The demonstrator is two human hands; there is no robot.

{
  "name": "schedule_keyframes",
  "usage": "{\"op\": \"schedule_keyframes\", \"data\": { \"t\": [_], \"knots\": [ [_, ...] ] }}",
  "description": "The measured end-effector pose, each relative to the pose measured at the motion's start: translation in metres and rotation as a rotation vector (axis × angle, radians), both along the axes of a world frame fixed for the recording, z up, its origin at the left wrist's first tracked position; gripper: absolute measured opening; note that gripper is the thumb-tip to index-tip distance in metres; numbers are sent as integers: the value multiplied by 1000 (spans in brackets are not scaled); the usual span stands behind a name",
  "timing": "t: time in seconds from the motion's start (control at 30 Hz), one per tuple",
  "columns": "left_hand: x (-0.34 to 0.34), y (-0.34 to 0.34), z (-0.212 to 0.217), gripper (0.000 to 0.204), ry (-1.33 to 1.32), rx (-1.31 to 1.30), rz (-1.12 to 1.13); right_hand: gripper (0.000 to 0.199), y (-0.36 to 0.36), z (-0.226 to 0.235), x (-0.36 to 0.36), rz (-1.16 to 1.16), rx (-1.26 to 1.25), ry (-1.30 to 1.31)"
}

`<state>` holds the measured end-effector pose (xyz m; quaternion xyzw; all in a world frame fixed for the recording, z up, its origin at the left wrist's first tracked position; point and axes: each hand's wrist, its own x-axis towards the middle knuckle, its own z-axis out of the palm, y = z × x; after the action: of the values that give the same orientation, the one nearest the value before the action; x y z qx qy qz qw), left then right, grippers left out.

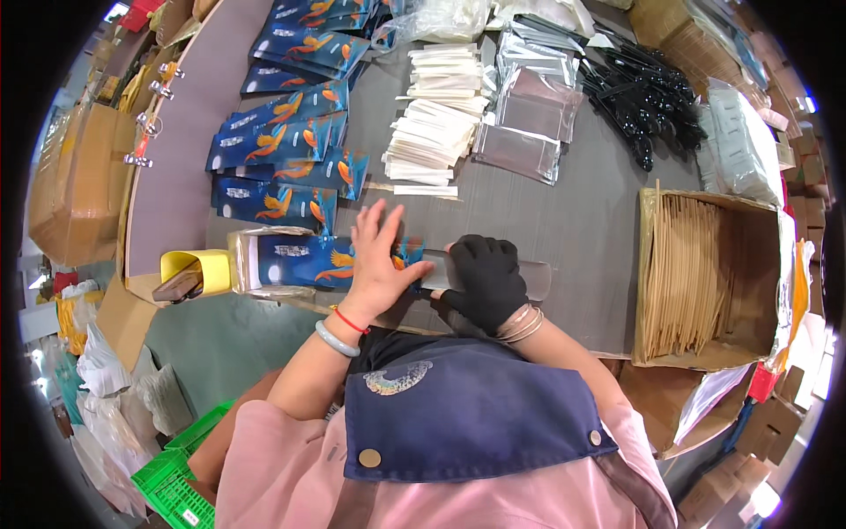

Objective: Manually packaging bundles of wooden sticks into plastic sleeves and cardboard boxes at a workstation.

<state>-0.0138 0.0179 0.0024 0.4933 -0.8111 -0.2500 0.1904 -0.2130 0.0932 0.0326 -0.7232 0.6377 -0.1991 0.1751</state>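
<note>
My left hand (377,264) is bare and spread open over the right end of a blue printed packet (304,261). That packet has orange bird-like artwork and lies lengthwise in an open taped cardboard holder (242,264) near the table's front edge. My right hand (485,278), in a black glove with bare fingertips, is curled closed just right of it. A clear plastic strip-like piece (536,280) passes under the right hand, its rounded end showing beyond the knuckles. The thumb and forefinger press on its left end, beside the packet; their exact grip is partly hidden.
Stacked blue packets (273,203) lie at left, with white paper strips (427,141), clear plastic sleeves (520,154) and glossy black items (648,97) farther back. An open carton (648,278) of thin wooden sticks stands at right. A yellow container (207,260) adjoins the holder.
</note>
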Motion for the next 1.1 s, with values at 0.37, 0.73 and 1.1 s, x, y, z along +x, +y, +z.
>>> {"op": "schedule_keyframes", "data": {
  "t": [0.37,0.73,1.1],
  "knots": [
    [-32,-85,-13,9,-67,-300,-240,31,112,-1,-195,-909,-165,-9],
    [-162,-111,0,11,53,-542,-505,26,184,-33,-254,-1113,42,-8],
    [-128,-44,-4,20,70,-390,-485,18,171,-20,-244,-1088,185,278]
  ]
}}
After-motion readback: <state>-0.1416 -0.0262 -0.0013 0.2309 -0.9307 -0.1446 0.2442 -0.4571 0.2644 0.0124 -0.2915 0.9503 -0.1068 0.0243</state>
